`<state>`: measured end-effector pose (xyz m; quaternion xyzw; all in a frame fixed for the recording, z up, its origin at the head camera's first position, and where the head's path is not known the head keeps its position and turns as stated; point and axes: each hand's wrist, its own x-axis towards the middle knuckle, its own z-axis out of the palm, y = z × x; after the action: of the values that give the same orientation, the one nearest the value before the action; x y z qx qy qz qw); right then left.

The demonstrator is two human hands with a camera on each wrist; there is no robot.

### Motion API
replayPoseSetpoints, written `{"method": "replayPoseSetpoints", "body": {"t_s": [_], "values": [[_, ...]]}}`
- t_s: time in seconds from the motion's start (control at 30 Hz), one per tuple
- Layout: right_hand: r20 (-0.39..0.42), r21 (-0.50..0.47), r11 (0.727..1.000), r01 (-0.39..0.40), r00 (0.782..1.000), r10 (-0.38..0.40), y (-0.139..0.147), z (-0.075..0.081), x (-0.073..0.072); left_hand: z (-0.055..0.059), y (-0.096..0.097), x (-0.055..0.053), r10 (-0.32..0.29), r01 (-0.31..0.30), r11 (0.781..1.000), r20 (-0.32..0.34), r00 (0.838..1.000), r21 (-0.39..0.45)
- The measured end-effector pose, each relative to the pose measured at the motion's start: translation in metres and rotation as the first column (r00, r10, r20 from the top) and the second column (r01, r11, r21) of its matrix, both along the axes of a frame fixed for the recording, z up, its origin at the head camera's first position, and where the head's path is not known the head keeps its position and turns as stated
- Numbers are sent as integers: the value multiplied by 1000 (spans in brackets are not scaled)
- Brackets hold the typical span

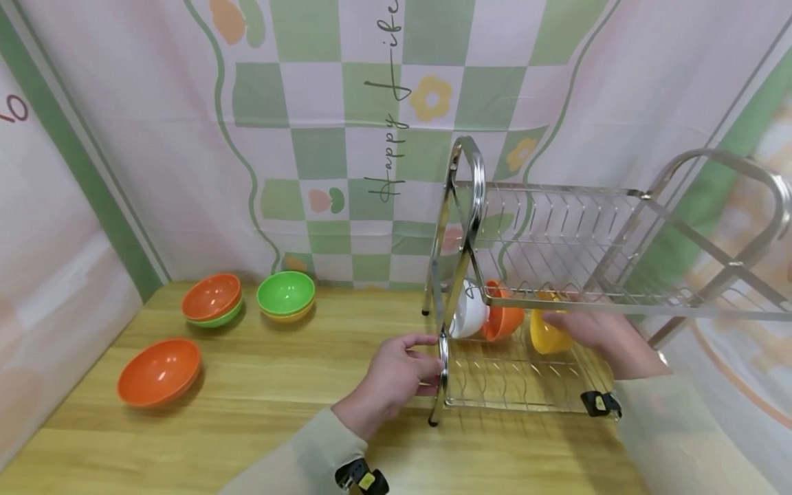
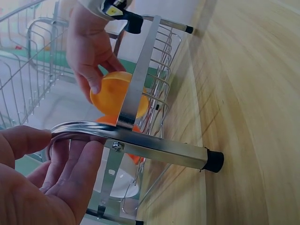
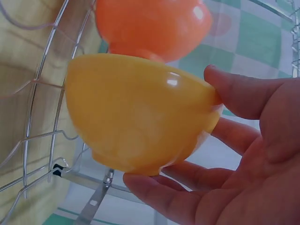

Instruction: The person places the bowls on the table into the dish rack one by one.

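Observation:
A two-tier metal dish rack point(image 1: 557, 304) stands on the right side of the table. My left hand point(image 1: 392, 375) grips its left front post, thumb on one side and fingers behind, also seen around the tube point(image 2: 159, 146) in the left wrist view. Inside the lower tier, my right hand point(image 1: 597, 330) holds a yellow bowl point(image 3: 136, 110) tipped on its side, thumb near the rim and fingers at the base. Beside it an orange bowl point(image 1: 504, 322) and a white bowl point(image 1: 470, 313) stand on edge in the lower tier, to the left.
On the table's left lie an orange bowl point(image 1: 159, 372), an orange bowl point(image 1: 210, 297) stacked on a green one point(image 1: 225, 317), and a green bowl point(image 1: 286, 292) on a yellow one point(image 1: 291, 317). A patterned cloth point(image 1: 371, 151) hangs behind the table. The rack's upper tier overhangs the right hand.

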<state>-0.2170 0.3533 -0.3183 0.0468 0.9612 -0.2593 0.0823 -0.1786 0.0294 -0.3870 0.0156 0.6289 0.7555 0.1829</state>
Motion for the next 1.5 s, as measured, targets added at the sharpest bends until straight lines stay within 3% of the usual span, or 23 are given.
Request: {"method": "replayPoseSetpoints", "body": {"t_s": [0.1, 0.27, 0.37, 0.47, 0.63, 0.9, 1.5], "values": [[-50, 31, 998, -62, 997, 63, -1, -2, -7, 0, -1, -1, -6, 6, 1000, 3, 1000, 0], [-146, 103, 981, -162, 973, 177, -3, -8, -19, 0, -1, -2, -10, 10, 1000, -2, 1000, -5], [-202, 135, 974, -184, 957, 209, -3, -13, -25, 0, -1, -2, -11, 11, 1000, -6, 1000, -14], [-214, 105, 974, -201, 952, 220, -3, -18, -29, 1, 0, -1, -14, 14, 1000, -11, 1000, -28], [-196, 21, 977, -212, 958, 212, 4, -27, -38, 1, 0, 0, -12, 11, 999, -13, 1000, -48], [-206, 29, 970, -240, 949, 240, 12, -36, -50, 1, 1, 0, -7, 5, 998, -26, 1000, -58], [-141, 42, 980, -194, 970, 198, -7, -21, -34, 3, 2, 0, -26, 24, 997, -26, 999, -77]]}}
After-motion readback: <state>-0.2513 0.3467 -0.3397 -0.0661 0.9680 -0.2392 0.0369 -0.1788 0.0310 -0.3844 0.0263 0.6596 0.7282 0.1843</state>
